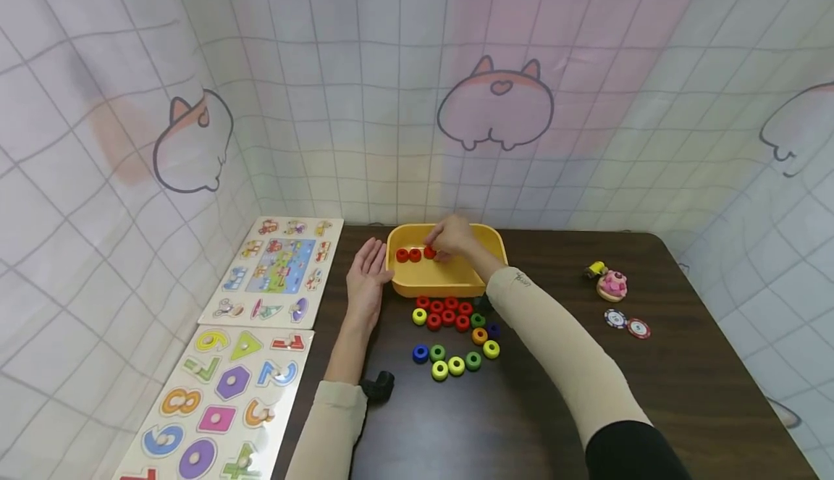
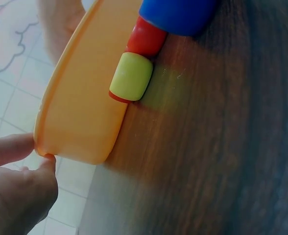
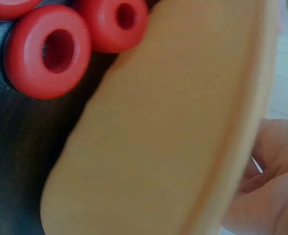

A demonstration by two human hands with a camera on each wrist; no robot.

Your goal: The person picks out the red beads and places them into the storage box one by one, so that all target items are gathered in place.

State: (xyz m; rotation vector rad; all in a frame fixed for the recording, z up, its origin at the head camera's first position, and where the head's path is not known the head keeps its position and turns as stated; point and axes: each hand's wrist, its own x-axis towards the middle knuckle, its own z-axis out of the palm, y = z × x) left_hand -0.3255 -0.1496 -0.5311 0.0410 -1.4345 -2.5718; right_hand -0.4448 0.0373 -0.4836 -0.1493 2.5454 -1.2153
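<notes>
A yellow tray (image 1: 439, 290) stands near the back of the table. My right hand (image 1: 455, 237) reaches into it from the right, its fingers pinching a red ring bead (image 1: 429, 252). Two more red beads (image 1: 408, 255) sit in a row inside, left of that one. My left hand (image 1: 367, 281) lies along the tray's left side, fingers extended and thumb at the rim, also seen in the left wrist view. In the right wrist view the tray wall (image 3: 154, 122) hides the right fingertips.
Before the tray lie several red beads (image 1: 449, 317), with yellow, green, blue and orange ones closer to me. Two puzzle boards (image 1: 319, 263) are on the left. A pink donut toy (image 1: 612, 286), a small yellow toy (image 1: 596, 269) and two chips (image 1: 615, 318) lie right.
</notes>
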